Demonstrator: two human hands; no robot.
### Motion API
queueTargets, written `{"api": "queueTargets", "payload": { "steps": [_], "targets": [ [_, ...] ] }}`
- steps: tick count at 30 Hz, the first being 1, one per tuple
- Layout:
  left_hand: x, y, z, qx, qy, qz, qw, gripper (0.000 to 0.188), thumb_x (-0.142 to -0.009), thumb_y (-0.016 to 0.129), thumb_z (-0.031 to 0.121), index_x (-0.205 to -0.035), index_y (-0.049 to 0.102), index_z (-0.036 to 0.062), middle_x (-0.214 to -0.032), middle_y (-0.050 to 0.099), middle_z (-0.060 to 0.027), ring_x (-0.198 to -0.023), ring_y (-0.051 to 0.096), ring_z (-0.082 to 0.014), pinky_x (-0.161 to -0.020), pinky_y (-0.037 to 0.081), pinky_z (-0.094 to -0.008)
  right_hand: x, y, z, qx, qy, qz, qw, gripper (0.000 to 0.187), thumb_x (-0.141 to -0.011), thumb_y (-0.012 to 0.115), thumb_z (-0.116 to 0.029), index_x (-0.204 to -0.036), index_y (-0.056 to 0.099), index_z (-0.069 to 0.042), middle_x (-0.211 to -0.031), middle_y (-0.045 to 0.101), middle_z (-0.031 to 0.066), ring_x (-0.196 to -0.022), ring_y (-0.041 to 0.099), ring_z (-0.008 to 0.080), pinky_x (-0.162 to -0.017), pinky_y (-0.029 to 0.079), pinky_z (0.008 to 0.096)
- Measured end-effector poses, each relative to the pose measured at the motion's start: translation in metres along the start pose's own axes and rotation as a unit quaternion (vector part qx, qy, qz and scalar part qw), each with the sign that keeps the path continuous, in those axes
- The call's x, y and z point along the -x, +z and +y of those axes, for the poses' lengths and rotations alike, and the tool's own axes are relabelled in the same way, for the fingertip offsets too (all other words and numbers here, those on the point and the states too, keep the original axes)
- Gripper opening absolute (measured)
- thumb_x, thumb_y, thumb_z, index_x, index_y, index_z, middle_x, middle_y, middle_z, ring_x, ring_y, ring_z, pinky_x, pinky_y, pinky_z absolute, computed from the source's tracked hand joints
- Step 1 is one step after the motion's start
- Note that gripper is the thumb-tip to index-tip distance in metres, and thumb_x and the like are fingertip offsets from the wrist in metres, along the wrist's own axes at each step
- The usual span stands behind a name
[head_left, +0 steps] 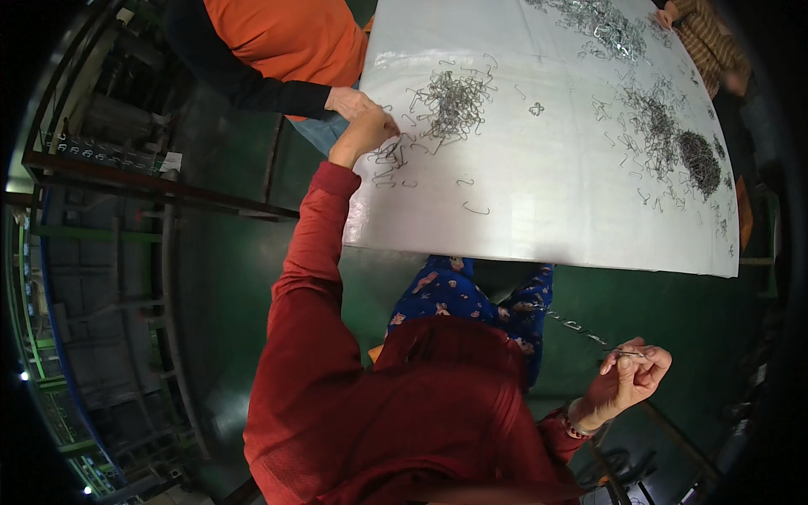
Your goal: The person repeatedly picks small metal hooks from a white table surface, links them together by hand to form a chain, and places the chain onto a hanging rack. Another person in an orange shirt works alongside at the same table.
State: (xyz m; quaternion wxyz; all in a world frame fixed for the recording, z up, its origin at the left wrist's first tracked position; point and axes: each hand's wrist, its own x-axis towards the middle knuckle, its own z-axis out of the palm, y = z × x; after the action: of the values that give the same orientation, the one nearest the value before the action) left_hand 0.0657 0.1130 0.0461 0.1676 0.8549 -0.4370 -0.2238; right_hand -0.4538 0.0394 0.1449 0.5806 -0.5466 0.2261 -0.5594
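My left hand (368, 135) reaches to the left edge of the white table, fingers curled together beside loose dark wire hooks (389, 157); what they pinch, if anything, is hidden. A larger heap of thin metal hooks (454, 105) lies just to its right. Out to the right, below the table's near edge, my right hand (635, 379) is raised with thumb and fingers pinched on a small metal hook (629, 353). From there a string of linked metal hooks (574, 325) stretches away to the left toward my knees.
The white-covered table (539, 227) bears more hook piles (652, 126), a dense dark clump (699, 162) and a shiny heap (610, 29). A co-worker in orange (290, 42) works close to my left hand. Another person's striped sleeve (711, 42) shows far right. Metal racks (151, 181) stand left.
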Motion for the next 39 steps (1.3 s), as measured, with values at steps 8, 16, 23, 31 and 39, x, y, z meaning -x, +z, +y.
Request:
{"api": "queueTargets", "payload": {
  "steps": [8,16,23,31,39],
  "targets": [
    [-0.011,0.058,0.025,-0.046,0.195,0.213,0.956,0.015,-0.078,0.073,0.017,-0.091,0.071,0.0087,-0.091,0.065,-0.0107,-0.090,0.061,-0.0310,-0.076,0.049,-0.0384,-0.001,0.004,-0.001,-0.015,0.026,0.008,1.000,0.031,-0.080,0.069,0.006,-0.101,0.047,-0.003,-0.078,0.061,0.0111,-0.064,0.051,0.0145,-0.042,0.047,0.0205],
    [-0.022,0.067,0.054,-0.083,0.191,0.150,0.967,0.016,-0.080,0.072,0.017,-0.091,0.070,0.0066,-0.091,0.065,-0.0102,-0.088,0.062,-0.0296,-0.074,0.049,-0.0377,-0.003,0.003,0.002,-0.017,0.007,0.003,1.000,0.032,-0.080,0.069,0.006,-0.101,0.047,-0.003,-0.080,0.064,0.0127,-0.065,0.055,0.0146,-0.042,0.048,0.0203],
    [0.020,0.025,0.065,-0.020,0.126,0.079,0.989,0.014,-0.082,0.067,0.012,-0.092,0.069,0.0018,-0.081,0.069,-0.0125,-0.075,0.066,-0.0294,-0.070,0.050,-0.0365,-0.005,-0.002,0.007,-0.043,0.046,-0.004,0.998,0.032,-0.080,0.070,0.005,-0.101,0.047,-0.003,-0.081,0.065,0.0138,-0.063,0.056,0.0140,-0.043,0.049,0.0200],
    [-0.007,0.036,0.044,-0.084,0.127,0.140,0.978,0.013,-0.083,0.064,0.010,-0.093,0.070,0.0043,-0.082,0.070,-0.0129,-0.079,0.067,-0.0294,-0.071,0.051,-0.0373,-0.002,-0.002,0.006,-0.038,0.045,0.005,0.998,0.033,-0.079,0.069,0.006,-0.102,0.047,-0.003,-0.080,0.064,0.0131,-0.062,0.055,0.0139,-0.043,0.048,0.0198],
    [-0.065,0.053,0.065,-0.097,0.176,0.180,0.963,0.009,-0.081,0.066,0.013,-0.087,0.072,0.0103,-0.083,0.069,-0.0107,-0.082,0.066,-0.0304,-0.070,0.052,-0.0400,0.001,-0.002,0.005,-0.025,0.020,-0.004,0.999,0.029,-0.083,0.068,0.003,-0.104,0.049,-0.001,-0.083,0.055,0.0088,-0.068,0.050,0.0124,-0.042,0.042,0.0179]
  ]
}}
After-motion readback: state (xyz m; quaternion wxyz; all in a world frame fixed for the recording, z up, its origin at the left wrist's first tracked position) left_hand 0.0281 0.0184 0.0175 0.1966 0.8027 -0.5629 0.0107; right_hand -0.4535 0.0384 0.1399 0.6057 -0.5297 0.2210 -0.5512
